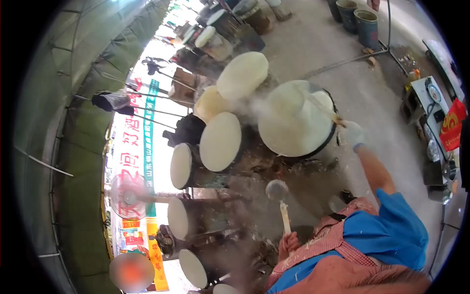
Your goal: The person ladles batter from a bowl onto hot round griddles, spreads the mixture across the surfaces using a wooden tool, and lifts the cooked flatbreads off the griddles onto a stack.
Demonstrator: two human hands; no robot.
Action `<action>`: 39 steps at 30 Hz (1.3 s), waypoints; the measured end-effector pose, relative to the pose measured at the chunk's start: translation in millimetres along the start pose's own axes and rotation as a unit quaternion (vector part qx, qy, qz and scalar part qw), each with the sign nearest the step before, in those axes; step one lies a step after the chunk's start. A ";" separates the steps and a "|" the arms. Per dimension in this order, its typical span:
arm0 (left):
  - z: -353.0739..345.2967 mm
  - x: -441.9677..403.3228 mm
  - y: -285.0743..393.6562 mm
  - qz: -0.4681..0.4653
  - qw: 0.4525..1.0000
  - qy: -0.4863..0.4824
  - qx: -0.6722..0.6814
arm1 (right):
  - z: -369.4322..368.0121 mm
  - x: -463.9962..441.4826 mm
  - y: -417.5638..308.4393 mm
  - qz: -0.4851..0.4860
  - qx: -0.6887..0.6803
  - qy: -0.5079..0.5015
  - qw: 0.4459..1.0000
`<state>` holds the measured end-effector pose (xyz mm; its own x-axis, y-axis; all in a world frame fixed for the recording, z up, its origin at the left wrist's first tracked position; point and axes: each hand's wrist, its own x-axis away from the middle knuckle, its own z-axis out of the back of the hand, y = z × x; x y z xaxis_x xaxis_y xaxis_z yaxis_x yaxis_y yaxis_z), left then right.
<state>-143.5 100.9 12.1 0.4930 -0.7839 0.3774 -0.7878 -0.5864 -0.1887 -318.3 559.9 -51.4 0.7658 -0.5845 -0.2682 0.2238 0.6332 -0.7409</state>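
My left hand [289,242] is closed around the pale wooden handle of a metal ladle [277,190], low in the view. Stretched out over the edge of a large round pan [274,132], my right hand [351,134] wears a whitish glove and is closed on a wooden-handled tool [325,109]. That tool reaches across the pan's pale surface, its far end blurred by steam. Beside the pan lie a pale round sheet [243,76], a yellowish one [210,104] partly under it, and another pale round top [221,141].
More round pale-topped drums [181,165] stand in a row towards the lower left. A fan [129,196] stands before a banner. Buckets [366,28] are at the upper right, near a metal frame. A table [426,93] holds small items and a red bag [453,125].
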 end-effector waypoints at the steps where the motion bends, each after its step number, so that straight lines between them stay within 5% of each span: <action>1: 5.1 -4.7 4.6 0.015 0.998 0.066 0.013 | 29.0 2.3 -51.2 -0.052 0.025 -0.128 0.990; 3: -10.3 -21.3 2.3 -0.016 0.997 0.081 -0.003 | 4.2 64.8 29.9 0.126 0.043 -0.144 0.981; 8: -9.7 -32.4 -2.3 -0.056 0.993 0.072 -0.076 | 49.8 -15.2 0.1 -0.105 0.002 -0.165 0.981; 9: -10.8 -38.4 -5.2 -0.040 0.998 0.032 -0.047 | 10.8 -49.3 12.3 -0.056 -0.031 -0.076 0.995; 11: -5.1 -47.9 -7.4 -0.007 0.999 -0.041 -0.016 | -37.6 -135.5 7.8 -0.065 0.068 -0.125 0.988; 14: -37.5 -18.2 -22.4 -0.132 0.979 0.106 -0.112 | 9.4 -137.9 -35.6 -0.147 -0.157 -0.159 0.964; 17: -25.8 -11.7 -18.0 -0.144 0.964 0.125 -0.187 | -32.1 -60.8 -9.7 -0.212 -0.243 -0.158 0.933; 18: 8.1 -12.8 8.7 -0.076 0.983 0.096 -0.135 | -68.7 -34.5 6.2 -0.106 -0.243 -0.124 0.956; 21: 16.2 -5.9 27.0 -0.037 0.996 0.086 0.007 | -37.5 -16.0 -19.6 -0.049 -0.101 -0.195 0.974; 22: 5.2 1.2 25.6 -0.058 0.992 0.105 0.027 | -23.4 -20.3 -13.4 0.008 -0.010 -0.075 0.997; 25: 12.3 22.7 37.1 -0.055 0.997 0.037 0.031 | 17.4 -21.1 2.0 -0.346 -0.313 -0.129 0.875; 27: 8.1 23.3 37.1 -0.024 0.993 0.000 0.119 | -21.2 25.3 -20.7 -0.327 -0.428 -0.054 0.841; 29: 9.7 16.9 40.9 -0.041 0.988 0.015 0.145 | -28.2 56.1 -42.9 -0.333 -0.386 -0.146 0.848; 31: 12.7 16.1 46.0 -0.055 0.987 0.021 0.150 | -4.2 56.5 -54.6 -0.232 -0.259 -0.187 0.919; 34: 17.2 11.2 55.9 -0.048 0.990 -0.004 0.135 | 13.6 6.8 -18.0 -0.177 -0.201 -0.141 0.953; 37: 20.1 0.9 65.5 -0.045 0.991 -0.031 0.126 | 1.8 -60.3 -1.5 -0.016 0.042 0.058 0.997; 39: 21.2 -5.8 76.5 -0.035 0.988 -0.051 0.138 | -7.7 -62.8 -15.2 0.038 0.133 -0.067 0.988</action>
<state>-198.8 56.2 -23.8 0.5880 -0.7479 0.3080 -0.6266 -0.6620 -0.4113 -374.5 583.1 -28.1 0.8552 -0.4695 -0.2194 0.2999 0.7936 -0.5294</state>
